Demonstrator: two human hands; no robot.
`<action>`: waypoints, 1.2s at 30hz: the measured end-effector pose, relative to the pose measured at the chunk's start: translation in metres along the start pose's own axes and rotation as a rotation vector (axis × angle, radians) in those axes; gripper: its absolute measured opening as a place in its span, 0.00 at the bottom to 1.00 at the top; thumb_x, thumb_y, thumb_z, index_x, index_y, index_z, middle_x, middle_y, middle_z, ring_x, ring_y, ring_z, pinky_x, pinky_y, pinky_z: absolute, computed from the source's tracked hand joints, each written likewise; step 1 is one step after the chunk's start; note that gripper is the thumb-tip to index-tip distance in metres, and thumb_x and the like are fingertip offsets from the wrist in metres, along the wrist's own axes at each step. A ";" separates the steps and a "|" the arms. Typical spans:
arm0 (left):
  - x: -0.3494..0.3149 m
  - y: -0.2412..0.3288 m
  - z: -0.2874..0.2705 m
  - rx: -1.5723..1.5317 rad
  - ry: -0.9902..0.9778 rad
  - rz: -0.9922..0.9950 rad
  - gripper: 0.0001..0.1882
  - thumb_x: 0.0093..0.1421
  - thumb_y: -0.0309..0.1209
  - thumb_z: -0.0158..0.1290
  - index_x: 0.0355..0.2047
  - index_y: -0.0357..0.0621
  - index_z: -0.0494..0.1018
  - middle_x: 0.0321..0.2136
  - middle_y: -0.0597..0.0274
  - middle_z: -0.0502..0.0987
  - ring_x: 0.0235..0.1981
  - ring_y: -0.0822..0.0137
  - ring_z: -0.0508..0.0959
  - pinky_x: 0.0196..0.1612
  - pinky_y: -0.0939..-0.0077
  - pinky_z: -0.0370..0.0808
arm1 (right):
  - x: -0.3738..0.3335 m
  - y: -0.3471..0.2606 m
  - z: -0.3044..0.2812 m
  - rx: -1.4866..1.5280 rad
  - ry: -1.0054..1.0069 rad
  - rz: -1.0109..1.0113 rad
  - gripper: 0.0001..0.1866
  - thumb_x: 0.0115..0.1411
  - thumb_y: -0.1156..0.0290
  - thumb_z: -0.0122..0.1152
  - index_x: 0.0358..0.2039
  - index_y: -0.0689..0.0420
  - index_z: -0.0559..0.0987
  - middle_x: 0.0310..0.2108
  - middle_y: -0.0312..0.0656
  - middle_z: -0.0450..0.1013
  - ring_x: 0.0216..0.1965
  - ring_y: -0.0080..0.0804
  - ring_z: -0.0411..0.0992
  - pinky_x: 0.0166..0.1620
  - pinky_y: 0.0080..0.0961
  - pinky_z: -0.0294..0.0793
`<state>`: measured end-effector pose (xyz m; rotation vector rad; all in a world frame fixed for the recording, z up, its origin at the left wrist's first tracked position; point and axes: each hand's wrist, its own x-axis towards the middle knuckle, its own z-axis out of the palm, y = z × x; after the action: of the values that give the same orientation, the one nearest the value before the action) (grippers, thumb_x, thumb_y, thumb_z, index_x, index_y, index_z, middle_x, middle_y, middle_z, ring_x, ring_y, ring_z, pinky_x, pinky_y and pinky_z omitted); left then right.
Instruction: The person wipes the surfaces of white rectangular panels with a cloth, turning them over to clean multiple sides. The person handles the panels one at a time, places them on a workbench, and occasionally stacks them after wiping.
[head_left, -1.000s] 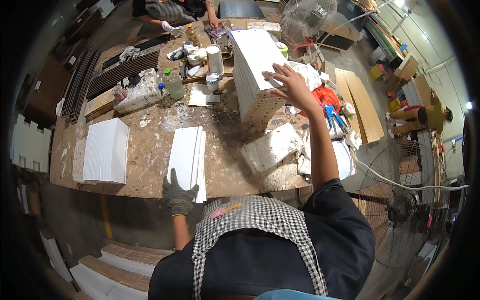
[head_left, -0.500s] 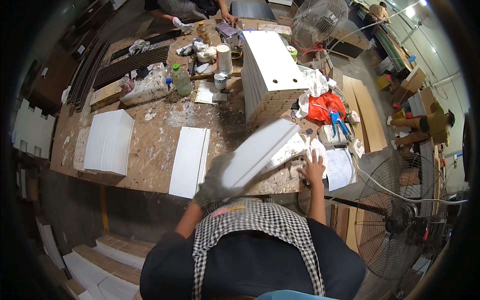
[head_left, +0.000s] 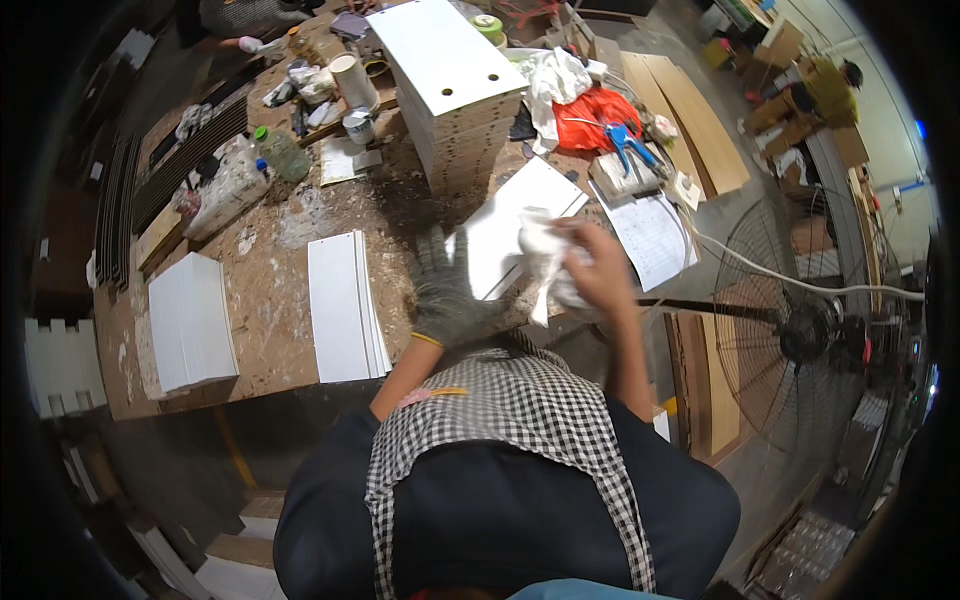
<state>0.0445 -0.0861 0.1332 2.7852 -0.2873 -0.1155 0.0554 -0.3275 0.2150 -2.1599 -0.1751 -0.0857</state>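
Observation:
In front of me a white panel [head_left: 515, 225] lies slanted, its near part covered by my hands. My left hand [head_left: 448, 295], in a dark grey glove, holds the panel along its left edge; its fingers are partly blurred. My bare right hand [head_left: 603, 268] is closed round a crumpled white rag [head_left: 541, 245] and presses it onto the panel's right part. Just beyond stands a tall stack of white panels [head_left: 445, 50], the top one with two dark holes. Several narrow white panels [head_left: 343, 300] lie left of my gloved hand.
Another white stack [head_left: 190, 320] stands at the table's left. Further back are a green-capped bottle [head_left: 285, 155], a cup [head_left: 358, 127] and dark strips [head_left: 200, 140]. A red bag [head_left: 597, 115], blue-handled tool [head_left: 628, 148] and written sheet [head_left: 650, 240] lie right, near a fan [head_left: 800, 320].
The panel, earlier raised and tilted in my left hand, now lies lower and further right. My right hand has lifted the rag from the table's right side onto the panel. The view has shifted.

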 end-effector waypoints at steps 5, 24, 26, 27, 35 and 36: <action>0.006 -0.055 0.124 -1.198 -0.301 0.026 0.43 0.68 0.53 0.46 0.72 0.44 0.42 0.72 0.43 0.45 0.72 0.55 0.51 0.69 0.59 0.60 | 0.000 0.027 0.130 -0.611 -0.231 -0.294 0.27 0.68 0.52 0.49 0.66 0.37 0.68 0.68 0.36 0.62 0.72 0.37 0.52 0.72 0.58 0.43; -0.023 -0.062 0.025 -2.239 -0.002 -0.763 0.27 0.72 0.47 0.42 0.59 0.37 0.66 0.56 0.47 0.72 0.54 0.48 0.74 0.55 0.54 0.75 | 0.075 0.062 0.115 -0.974 -0.060 -0.076 0.34 0.64 0.41 0.51 0.63 0.48 0.72 0.71 0.51 0.55 0.70 0.49 0.55 0.64 0.55 0.61; -0.022 -0.061 0.013 -2.257 -0.036 -0.790 0.27 0.73 0.46 0.40 0.60 0.36 0.64 0.58 0.47 0.70 0.54 0.50 0.75 0.55 0.54 0.76 | 0.038 0.028 0.127 -0.745 -0.300 -0.232 0.32 0.63 0.46 0.53 0.62 0.50 0.73 0.72 0.49 0.54 0.71 0.46 0.53 0.64 0.56 0.61; -0.020 -0.062 0.011 -2.268 -0.060 -0.801 0.27 0.73 0.46 0.39 0.60 0.36 0.63 0.59 0.46 0.69 0.54 0.51 0.75 0.55 0.55 0.76 | 0.021 0.020 0.129 -0.595 -0.386 -0.364 0.31 0.61 0.50 0.56 0.61 0.51 0.73 0.71 0.48 0.56 0.71 0.44 0.56 0.63 0.54 0.63; -0.008 -0.055 0.022 -2.061 -0.076 -0.795 0.43 0.65 0.51 0.54 0.70 0.38 0.52 0.66 0.42 0.59 0.66 0.46 0.62 0.63 0.48 0.66 | -0.050 0.035 0.006 0.092 -0.740 0.129 0.19 0.51 0.68 0.65 0.44 0.58 0.84 0.44 0.46 0.81 0.44 0.36 0.80 0.47 0.35 0.80; 0.000 -0.056 0.030 -1.904 -0.122 -0.836 0.43 0.63 0.49 0.58 0.70 0.40 0.53 0.65 0.43 0.60 0.65 0.47 0.63 0.63 0.48 0.66 | -0.045 0.038 -0.015 0.103 -0.597 0.257 0.20 0.52 0.69 0.64 0.46 0.61 0.83 0.44 0.46 0.81 0.44 0.34 0.79 0.47 0.31 0.79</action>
<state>0.0511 -0.0443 0.0863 0.8341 0.6595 -0.4408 0.0174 -0.3651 0.1863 -2.0306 -0.2337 0.7047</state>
